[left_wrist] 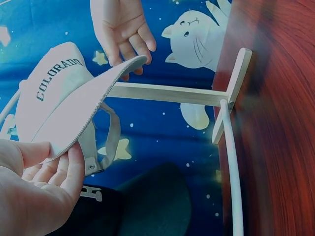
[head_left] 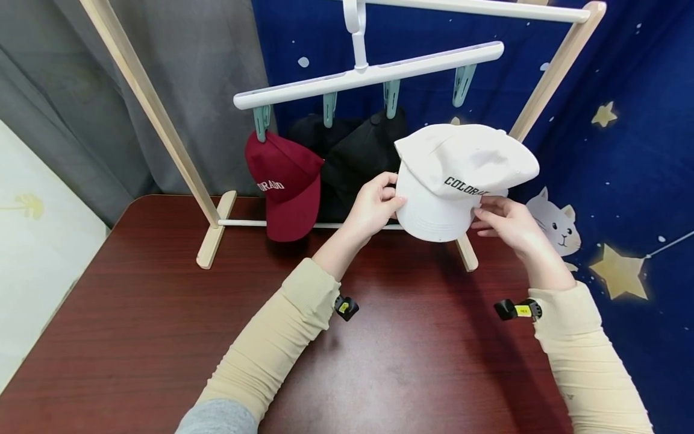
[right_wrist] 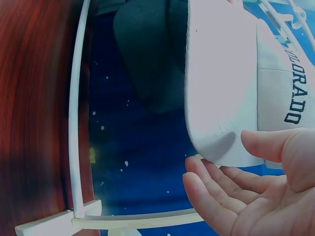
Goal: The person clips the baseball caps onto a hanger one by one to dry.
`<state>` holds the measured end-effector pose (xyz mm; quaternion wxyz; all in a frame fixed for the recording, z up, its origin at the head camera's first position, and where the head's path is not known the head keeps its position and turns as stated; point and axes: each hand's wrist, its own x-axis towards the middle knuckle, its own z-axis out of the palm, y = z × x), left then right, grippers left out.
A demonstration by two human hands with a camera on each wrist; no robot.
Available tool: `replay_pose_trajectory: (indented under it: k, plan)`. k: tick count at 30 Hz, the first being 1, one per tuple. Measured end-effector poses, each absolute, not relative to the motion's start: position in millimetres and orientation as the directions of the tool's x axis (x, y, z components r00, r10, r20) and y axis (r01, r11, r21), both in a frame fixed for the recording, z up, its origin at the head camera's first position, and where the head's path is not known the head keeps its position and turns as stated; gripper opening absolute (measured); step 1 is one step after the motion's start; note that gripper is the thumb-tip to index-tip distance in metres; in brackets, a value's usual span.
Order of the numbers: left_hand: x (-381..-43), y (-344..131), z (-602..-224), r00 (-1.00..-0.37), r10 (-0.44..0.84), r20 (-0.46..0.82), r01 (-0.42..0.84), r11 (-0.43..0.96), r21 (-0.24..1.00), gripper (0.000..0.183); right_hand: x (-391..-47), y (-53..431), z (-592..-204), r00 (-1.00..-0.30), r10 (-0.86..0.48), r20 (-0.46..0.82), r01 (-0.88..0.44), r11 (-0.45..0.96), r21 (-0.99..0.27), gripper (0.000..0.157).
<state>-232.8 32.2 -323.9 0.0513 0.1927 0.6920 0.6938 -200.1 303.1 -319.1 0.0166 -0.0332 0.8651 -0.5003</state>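
A white cap (head_left: pixel 466 163) with dark "COLORADO" lettering is in front of the rack's right side, brim downward. My left hand (head_left: pixel 374 205) pinches one edge of its brim, thumb on the outer face and fingers behind, as the left wrist view shows. At the brim's opposite edge is my right hand (right_wrist: pixel 256 187), its fingers loosely extended and spread from the thumb; whether it touches the brim is hard to tell. Above the cap hangs a teal clip (head_left: pixel 463 84), with a gap between them in the head view. The cap's back strap (left_wrist: pixel 112 132) shows in the left wrist view.
A white hanger (head_left: pixel 303 88) with several teal clips hangs from a wooden rack (head_left: pixel 157 120). A dark red cap (head_left: pixel 287 181) hangs from the leftmost clip, with black caps (head_left: pixel 363 157) beside it. The rack stands on a brown table (head_left: pixel 162 337) before a starry blue curtain (head_left: pixel 661 150).
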Motion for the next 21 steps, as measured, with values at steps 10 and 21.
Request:
replay_pose_trajectory:
  k: [10, 21]
  plan:
    - [-231.9, 31.4, -322.7, -0.923, 0.329, 0.199, 0.205, -0.017, 0.979, 0.025, -200.7, 310.0, -302.9, -0.995, -0.07, 0.068, -0.093, 0.469, -0.878, 0.039]
    - [-232.6, 34.1, -326.2, -0.93, 0.305, 0.204, 0.211, -0.01, 0.977, 0.024, -197.8, 316.5, -276.3, -0.981, 0.129, 0.146, -0.064, 0.493, -0.868, 0.038]
